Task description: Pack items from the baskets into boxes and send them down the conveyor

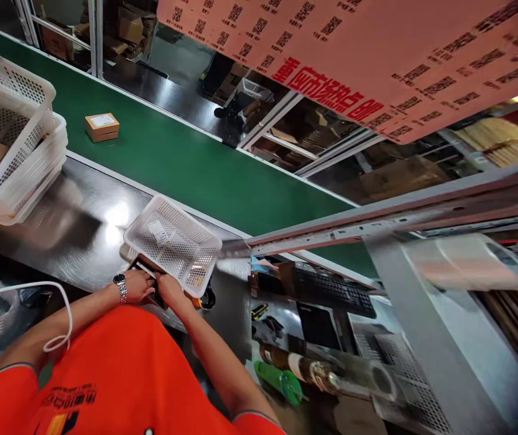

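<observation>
My left hand (137, 286), with a metal wristwatch (121, 287) at the wrist, is closed at the near edge of the metal bench. Close beside it, my right hand (168, 289) is closed too. Between and under the fingers is a small dark, brown-edged item (143, 264); its kind is hidden. Just beyond the hands, a white perforated plastic basket (182, 248) sits tilted in view, with a small white-labelled packet (158, 233) inside. A black and orange object (207, 298) is partly covered by the basket's near right corner.
A green conveyor belt (163, 172) runs behind the bench, carrying a small cardboard box (102, 127). Stacked white baskets (37, 163) stand at left. To the right are a metal frame (304, 238), a keyboard (334, 292) and a green bottle (279, 380). A pink code sheet (377, 54) hangs above.
</observation>
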Demonstrator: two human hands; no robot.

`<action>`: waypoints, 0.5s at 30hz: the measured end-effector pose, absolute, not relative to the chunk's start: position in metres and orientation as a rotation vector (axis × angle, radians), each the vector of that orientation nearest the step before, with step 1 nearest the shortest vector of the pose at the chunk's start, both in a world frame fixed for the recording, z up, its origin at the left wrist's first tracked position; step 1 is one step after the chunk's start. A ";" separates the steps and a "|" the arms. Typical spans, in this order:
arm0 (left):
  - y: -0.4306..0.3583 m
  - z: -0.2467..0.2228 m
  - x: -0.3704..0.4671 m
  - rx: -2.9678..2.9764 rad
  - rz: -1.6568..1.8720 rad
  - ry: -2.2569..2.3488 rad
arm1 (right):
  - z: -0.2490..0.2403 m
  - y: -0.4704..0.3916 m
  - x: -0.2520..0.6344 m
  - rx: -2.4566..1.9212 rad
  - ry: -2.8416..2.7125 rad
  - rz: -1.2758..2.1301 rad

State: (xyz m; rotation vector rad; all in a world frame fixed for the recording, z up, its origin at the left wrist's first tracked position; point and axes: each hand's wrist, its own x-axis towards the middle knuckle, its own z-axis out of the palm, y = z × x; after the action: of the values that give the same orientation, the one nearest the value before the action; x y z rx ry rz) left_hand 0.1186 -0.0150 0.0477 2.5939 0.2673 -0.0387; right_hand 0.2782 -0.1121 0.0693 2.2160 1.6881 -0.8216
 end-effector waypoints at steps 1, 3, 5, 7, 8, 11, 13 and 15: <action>-0.015 0.049 0.119 2.611 -0.072 0.259 | 0.069 -0.115 0.279 2.208 1.719 -0.812; -0.014 0.052 0.121 2.645 -0.164 0.250 | 0.070 -0.125 0.280 2.213 1.844 -0.758; -0.013 0.056 0.124 2.662 -0.228 0.274 | 0.069 -0.137 0.282 2.232 2.007 -0.699; -0.014 0.060 0.125 2.669 -0.281 0.304 | 0.064 -0.146 0.285 2.246 2.139 -0.723; -0.015 0.062 0.124 2.671 -0.299 0.316 | 0.061 -0.149 0.287 2.255 2.195 -0.764; -0.019 0.067 0.115 2.666 -0.284 0.346 | 0.049 -0.157 0.295 2.282 2.372 -0.886; -0.020 0.071 0.108 2.652 -0.243 0.418 | 0.041 -0.160 0.300 2.282 2.467 -0.915; -0.020 0.074 0.105 2.630 -0.213 0.512 | 0.034 -0.162 0.301 2.274 2.514 -0.886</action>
State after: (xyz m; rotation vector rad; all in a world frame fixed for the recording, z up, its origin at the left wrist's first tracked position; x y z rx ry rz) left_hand 0.1051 -0.0196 0.0739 2.6300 0.5120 -0.2133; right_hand 0.3008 -0.1616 0.0339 2.2742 2.5138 -0.8864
